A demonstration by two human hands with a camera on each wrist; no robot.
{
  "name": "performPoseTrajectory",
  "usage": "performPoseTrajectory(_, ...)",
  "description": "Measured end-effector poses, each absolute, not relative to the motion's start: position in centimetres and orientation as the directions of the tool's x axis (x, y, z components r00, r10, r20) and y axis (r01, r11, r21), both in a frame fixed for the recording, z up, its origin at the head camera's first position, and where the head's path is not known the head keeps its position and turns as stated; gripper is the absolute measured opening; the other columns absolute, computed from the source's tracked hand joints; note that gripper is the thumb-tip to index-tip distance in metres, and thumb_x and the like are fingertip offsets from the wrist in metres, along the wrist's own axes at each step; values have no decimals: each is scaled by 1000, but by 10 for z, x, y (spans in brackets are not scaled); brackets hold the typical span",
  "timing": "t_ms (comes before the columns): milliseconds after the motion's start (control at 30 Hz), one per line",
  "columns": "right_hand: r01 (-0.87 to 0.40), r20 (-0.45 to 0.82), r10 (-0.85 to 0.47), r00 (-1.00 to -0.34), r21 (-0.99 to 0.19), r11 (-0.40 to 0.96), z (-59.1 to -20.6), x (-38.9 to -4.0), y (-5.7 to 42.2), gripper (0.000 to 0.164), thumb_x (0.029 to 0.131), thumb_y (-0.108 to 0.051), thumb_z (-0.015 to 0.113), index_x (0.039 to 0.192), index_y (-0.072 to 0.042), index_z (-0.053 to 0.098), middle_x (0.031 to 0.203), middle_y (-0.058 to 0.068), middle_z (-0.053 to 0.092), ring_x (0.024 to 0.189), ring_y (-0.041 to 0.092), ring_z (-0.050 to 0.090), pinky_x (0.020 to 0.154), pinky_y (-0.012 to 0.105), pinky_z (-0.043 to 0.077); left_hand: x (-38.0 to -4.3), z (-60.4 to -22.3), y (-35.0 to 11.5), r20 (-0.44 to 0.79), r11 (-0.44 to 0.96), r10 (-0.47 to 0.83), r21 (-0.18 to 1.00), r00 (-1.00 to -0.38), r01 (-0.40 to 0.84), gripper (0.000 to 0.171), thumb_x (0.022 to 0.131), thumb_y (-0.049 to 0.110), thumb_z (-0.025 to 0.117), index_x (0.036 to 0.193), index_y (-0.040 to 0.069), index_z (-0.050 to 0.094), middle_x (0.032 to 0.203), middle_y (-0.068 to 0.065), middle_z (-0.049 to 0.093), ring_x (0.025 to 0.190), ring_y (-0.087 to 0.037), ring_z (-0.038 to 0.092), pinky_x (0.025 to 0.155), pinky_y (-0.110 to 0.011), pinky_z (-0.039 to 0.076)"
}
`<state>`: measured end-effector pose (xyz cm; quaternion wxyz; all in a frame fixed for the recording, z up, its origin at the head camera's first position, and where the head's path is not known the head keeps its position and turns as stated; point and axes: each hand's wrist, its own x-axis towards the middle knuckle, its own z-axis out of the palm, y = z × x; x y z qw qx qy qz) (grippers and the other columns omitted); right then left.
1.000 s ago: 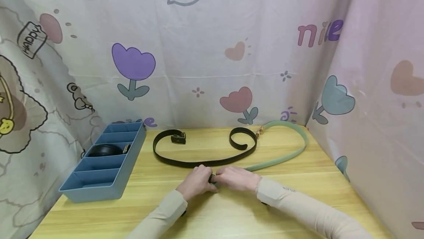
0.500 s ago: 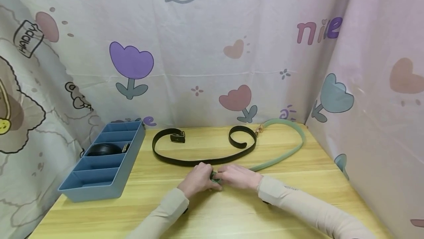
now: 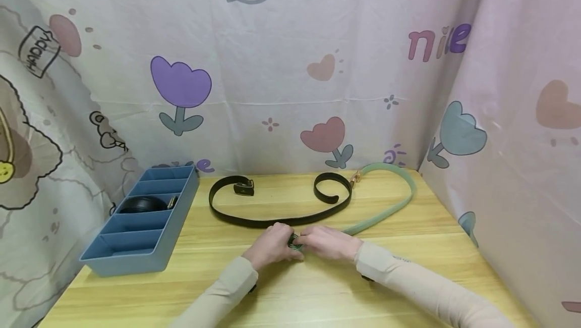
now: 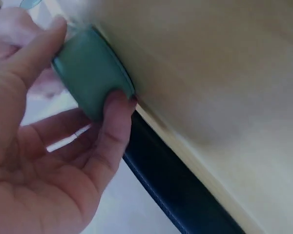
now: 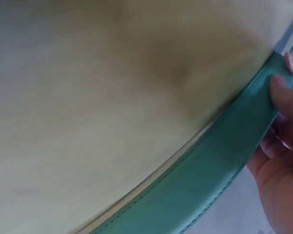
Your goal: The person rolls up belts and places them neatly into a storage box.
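A green belt point(image 3: 383, 215) with a rose-gold buckle point(image 3: 356, 178) curves from the back right toward the two hands. Its other end is wound into a small coil point(image 4: 90, 73) standing on edge. My left hand point(image 3: 271, 247) grips this coil between thumb and fingers. Right beside it, my right hand point(image 3: 329, 243) holds the green strap point(image 5: 205, 165) by thumb and fingers where it runs into the coil. Behind both hands lies a black belt point(image 3: 272, 224), one end curled and the other bearing a dark buckle point(image 3: 244, 188).
At the left stands a blue divided box point(image 3: 159, 252). One compartment holds a rolled black belt point(image 3: 142, 205) with a gold-coloured buckle. A patterned curtain point(image 3: 272, 91) hangs behind the wooden table point(image 3: 308, 297) and along its sides.
The green coil shows a little larger between the hands, and the loose length of green belt has drawn slightly in toward them. Both hands have shifted only slightly.
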<state>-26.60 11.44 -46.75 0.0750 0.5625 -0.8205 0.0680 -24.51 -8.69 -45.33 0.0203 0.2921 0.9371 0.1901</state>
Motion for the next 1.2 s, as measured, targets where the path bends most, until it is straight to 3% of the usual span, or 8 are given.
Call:
performPoseTrajectory(167, -935, 203, -914, -352, -32, 353, -470, -268, 118, 29, 94, -13, 63, 123, -16, 66, 109, -5, 69, 96, 4, 64, 85, 14, 49, -245, -455, -85, 100, 760, 572, 309, -814, 572, 31, 73, 36, 85, 74, 17, 61, 67, 10, 52, 59, -3, 44, 54, -18, 40)
performPoseTrajectory(367, -929, 205, -906, -370, -96, 358, -469, -271, 121, 30, 94, -18, 64, 124, -17, 65, 120, -3, 66, 107, 7, 64, 92, 18, 49, -247, -452, -89, 57, 701, 635, 377, -771, 605, 27, 73, 22, 85, 94, 18, 68, 80, 12, 62, 69, -2, 51, 65, -19, 45)
performPoseTrajectory(467, -932, 229, -904, -361, -66, 356, -469, -270, 119, 26, 93, -17, 65, 119, -16, 68, 113, -5, 69, 100, 6, 65, 87, 16, 49, -246, -453, -87, 61, 732, 583, 393, -810, 556, 26, 72, 32, 87, 84, 18, 67, 73, 11, 60, 64, -2, 51, 61, -19, 44)
performPoseTrajectory(633, -927, 234, -897, -375, -72, 369, -471, -269, 116, 23, 93, -16, 66, 116, -16, 70, 101, -7, 69, 88, 0, 64, 80, 8, 46, -240, -456, -79, 85, 810, 454, 374, -887, 451, 45, 70, 48, 85, 60, 18, 53, 61, 6, 49, 55, -7, 44, 52, -22, 39)
performPoseTrajectory(733, -923, 212, -899, -384, -130, 363, -470, -271, 116, 25, 94, -17, 64, 119, -17, 69, 102, -7, 69, 89, 0, 64, 80, 8, 46, -238, -456, -77, 85, 825, 456, 333, -886, 457, 44, 73, 44, 84, 61, 17, 51, 66, 5, 47, 60, -9, 41, 54, -23, 38)
performPoseTrajectory(867, -903, 161, -899, -408, -215, 371, -467, -273, 120, 31, 96, -20, 61, 127, -17, 65, 115, -5, 69, 103, 3, 64, 90, 14, 47, -242, -453, -81, 65, 791, 532, 319, -844, 522, 27, 72, 30, 84, 75, 17, 61, 74, 6, 53, 67, -8, 45, 60, -22, 40)
performPoseTrajectory(1000, -914, 147, -906, -397, -152, 375, -466, -274, 123, 33, 94, -20, 64, 127, -17, 65, 118, -3, 69, 106, 5, 64, 92, 16, 48, -245, -451, -83, 30, 757, 577, 354, -816, 549, 26, 69, 22, 84, 87, 17, 66, 80, 6, 56, 71, -7, 48, 63, -22, 42)
performPoseTrajectory(1200, -940, 199, -922, -331, 11, 340, -467, -271, 117, 22, 93, -15, 65, 114, -20, 69, 95, -9, 69, 79, -3, 59, 72, 6, 45, -239, -455, -79, 43, 824, 459, 354, -888, 443, 38, 68, 42, 87, 71, 17, 58, 74, 4, 51, 66, -10, 45, 58, -25, 41)
